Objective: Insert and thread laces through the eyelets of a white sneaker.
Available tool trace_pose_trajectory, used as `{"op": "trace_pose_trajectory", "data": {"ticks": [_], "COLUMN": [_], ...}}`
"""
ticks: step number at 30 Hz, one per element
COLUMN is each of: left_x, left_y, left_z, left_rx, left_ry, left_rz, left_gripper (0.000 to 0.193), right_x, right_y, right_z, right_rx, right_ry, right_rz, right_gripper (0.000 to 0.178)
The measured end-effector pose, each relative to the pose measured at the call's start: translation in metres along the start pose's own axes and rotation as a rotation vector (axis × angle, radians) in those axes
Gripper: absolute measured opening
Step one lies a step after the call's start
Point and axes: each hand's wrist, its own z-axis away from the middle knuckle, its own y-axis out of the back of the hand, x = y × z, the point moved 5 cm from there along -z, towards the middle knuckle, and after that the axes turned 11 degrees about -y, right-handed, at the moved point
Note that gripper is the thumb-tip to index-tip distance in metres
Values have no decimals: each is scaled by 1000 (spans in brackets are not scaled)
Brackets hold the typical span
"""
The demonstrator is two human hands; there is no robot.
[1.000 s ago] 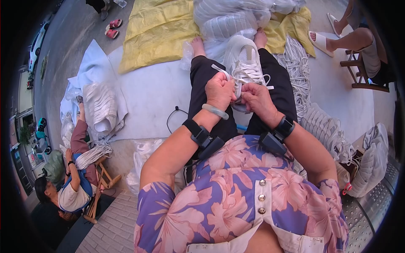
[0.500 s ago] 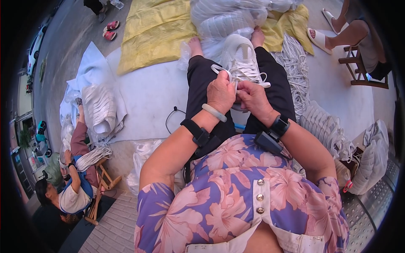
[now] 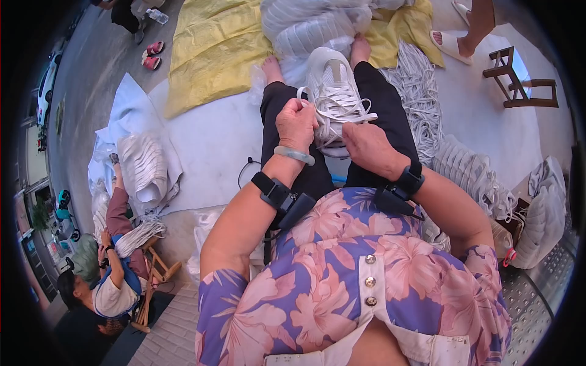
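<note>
A white lace-up sneaker [image 3: 329, 72] rests between my thighs, toe pointing away from me. Its white shoelace [image 3: 339, 105] crosses the tongue in loose loops, one hanging out on the right. My left hand [image 3: 296, 125] is closed at the shoe's left edge, pinching the lace, and a loop of it rises above the fingers. At the right side of the shoe opening, my right hand [image 3: 372, 146] has its fingers curled in. What those fingertips hold is hidden from view.
Plastic-wrapped white shoes [image 3: 317, 33] lie beyond my feet, beside a yellow sheet [image 3: 217, 58]. A heap of white laces [image 3: 418, 91] is on the right, with more wrapped shoes [image 3: 467, 168] nearer. A wooden stool [image 3: 519, 79] stands far right. Another person [image 3: 116, 287] sits at left.
My hands have moved apart from their meeting point over the laces, the left toward the left and the right slightly down. The person beside the stool has shifted away from it.
</note>
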Motion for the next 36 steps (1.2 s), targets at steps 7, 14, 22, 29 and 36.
{"op": "trace_pose_trajectory", "data": {"ticks": [7,14,22,29,36], "left_x": [7,16,29,31,13], "left_y": [8,16,67,86,71], "left_z": [7,17,14,9,-6], "left_rx": [6,-99,20,64,20], "left_ry": [83,120,79,45,78], "left_rz": [20,-82,-95,26,11], "left_gripper": [4,6,6,5,6], "right_x": [45,52,45,48,74], "right_y": [49,41,34,21,42], "right_z": [43,20,-3,-8,-8], "right_rx": [-172,-143,44,151,122], "right_ry": [32,-151,-241,-133,-177], "right_rz": [-102,-186,-93,-17,-147], "right_gripper": [11,20,33,19,14]}}
